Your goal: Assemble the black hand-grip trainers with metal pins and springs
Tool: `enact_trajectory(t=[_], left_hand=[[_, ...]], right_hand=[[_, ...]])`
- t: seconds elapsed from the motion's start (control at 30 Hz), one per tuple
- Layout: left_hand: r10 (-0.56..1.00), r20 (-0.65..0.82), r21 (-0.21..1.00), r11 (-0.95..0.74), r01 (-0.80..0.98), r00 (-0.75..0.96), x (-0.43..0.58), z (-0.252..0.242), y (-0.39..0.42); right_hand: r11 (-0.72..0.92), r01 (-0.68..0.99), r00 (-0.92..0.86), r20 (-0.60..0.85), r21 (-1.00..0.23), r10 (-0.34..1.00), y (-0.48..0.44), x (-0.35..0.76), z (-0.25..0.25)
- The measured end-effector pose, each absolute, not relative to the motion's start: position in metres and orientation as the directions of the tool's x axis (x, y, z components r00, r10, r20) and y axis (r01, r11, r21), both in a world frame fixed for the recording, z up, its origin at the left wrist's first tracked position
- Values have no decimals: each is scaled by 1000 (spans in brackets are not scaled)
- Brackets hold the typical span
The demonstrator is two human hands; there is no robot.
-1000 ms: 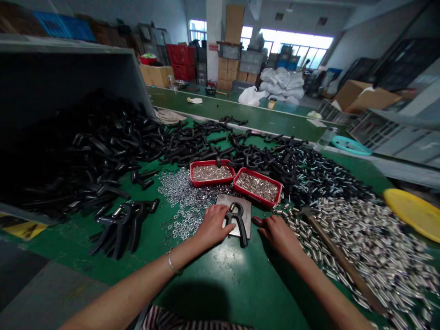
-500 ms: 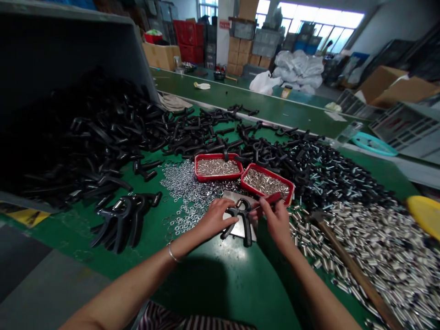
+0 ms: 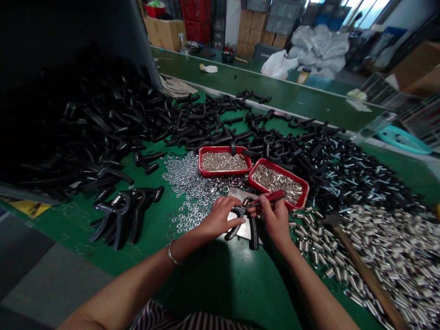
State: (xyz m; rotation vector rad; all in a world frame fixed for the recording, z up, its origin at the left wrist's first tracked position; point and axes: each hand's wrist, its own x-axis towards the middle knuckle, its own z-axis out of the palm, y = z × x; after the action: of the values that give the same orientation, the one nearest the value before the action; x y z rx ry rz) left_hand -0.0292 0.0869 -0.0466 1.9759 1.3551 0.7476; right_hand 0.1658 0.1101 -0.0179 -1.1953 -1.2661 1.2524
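On a small metal plate (image 3: 237,194) lies a black spring clamp (image 3: 254,233), its two handles pointing towards me. My left hand (image 3: 222,215) is closed on the clamp's left side, fingers over the top and thumb on the handle. A red-handled tool (image 3: 275,197) with a thin dark shaft is gripped in my right hand (image 3: 277,222); its tip meets the clamp near the coil spring (image 3: 246,201). What kind of tip it has is too small to tell. Just beyond the plate stands a red tray (image 3: 302,201) of small metal pins.
Another red tray (image 3: 225,173) holds tiny metal parts beside scattered rings (image 3: 187,192). Grouped clamps (image 3: 125,215) lie left, before a big bin (image 3: 137,41) spilling black handles. Metal springs (image 3: 385,256) and a wooden-handled hammer (image 3: 367,275) cover the right side.
The view has tipped down and swung slightly left, so everything sits a little differently. Both hands keep their hold on the clamp and the tool, whose red handle now shows more.
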Motion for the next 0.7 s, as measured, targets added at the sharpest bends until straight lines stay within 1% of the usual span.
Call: enact_trajectory(t=[0.1,0.2,0.3,0.37,0.4,0.43,0.47,0.5,0.57,0.6,0.63,0.67,0.7], left_hand=[[942,108,762,-285,582,319,-30,-47,88],[942,104,766,-281,579,320,-30,-47,88],[939,101,758,-286,586,328,-30,-46,87],[937,97,748,-291,596,335,-29,-45,86],[937,93,742,-290,604,337,-29,-43,86],[938,86,735,-288,614,336,-28,-42,86],[940,79,728,-282,625,333,-27,-40,86],[943,73,720,-275,637,325,-26,-38,87],[948,66,706,-266,656,312,-25,-36,87],[949,65,701,-264,663,309,-25,-35,87],[948,67,697,-267,666,310,-25,-35,86],[947,72,693,-274,667,314,-25,-35,84],[943,80,688,-287,667,323,-25,-34,82]], right_hand=[[47,176,-98,30,-983,995,107,167,-13],[129,356,-110,96,-925,989,101,168,-12],[220,556,-142,169,-802,975,100,166,-11],[256,652,-203,161,-714,966,104,161,-9],[268,672,-233,146,-691,961,106,158,-6],[279,668,-262,132,-690,956,109,155,-3],[283,636,-289,119,-718,950,111,152,2],[271,570,-305,106,-775,946,112,149,7],[187,336,-302,83,-923,950,111,144,20],[129,197,-275,72,-972,959,110,145,26],[81,78,-232,61,-994,971,109,148,31],[50,12,-186,47,-999,982,108,153,35],[32,15,-155,29,-999,988,107,162,36]])
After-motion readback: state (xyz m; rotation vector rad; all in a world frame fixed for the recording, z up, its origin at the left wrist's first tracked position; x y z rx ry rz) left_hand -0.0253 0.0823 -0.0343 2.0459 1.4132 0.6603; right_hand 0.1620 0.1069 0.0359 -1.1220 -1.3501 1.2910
